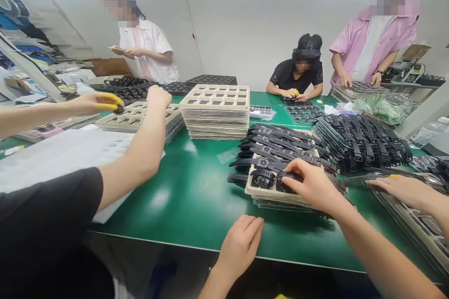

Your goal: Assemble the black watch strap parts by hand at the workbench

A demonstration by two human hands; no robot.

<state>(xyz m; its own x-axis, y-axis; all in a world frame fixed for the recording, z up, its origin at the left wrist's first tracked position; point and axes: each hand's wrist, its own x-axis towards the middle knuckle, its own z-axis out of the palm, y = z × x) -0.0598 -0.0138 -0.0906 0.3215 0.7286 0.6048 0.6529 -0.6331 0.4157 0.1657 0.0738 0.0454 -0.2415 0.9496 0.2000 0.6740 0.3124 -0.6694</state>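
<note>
My right hand (312, 184) reaches over a beige tray (250, 187) on top of a stack. Its thumb and fingers are closed on a black smartwatch (288, 182) in a front compartment, partly hidden by the hand. Another smartwatch (263, 178) with a curled strap sits in the compartment to the left. Behind them, several smartwatches (268, 149) lie in rows with their straps stretched across the tray. My left hand (242, 243) rests on the near table edge, fingers loosely curled in, with nothing visible in it.
A tall stack of beige trays (217, 112) stands on the green table (182, 182). Strapped watches (368, 138) cover another stack at right. Co-workers' hands work close by: one right (410, 191), two left (101, 101). More people (296, 74) work across the table.
</note>
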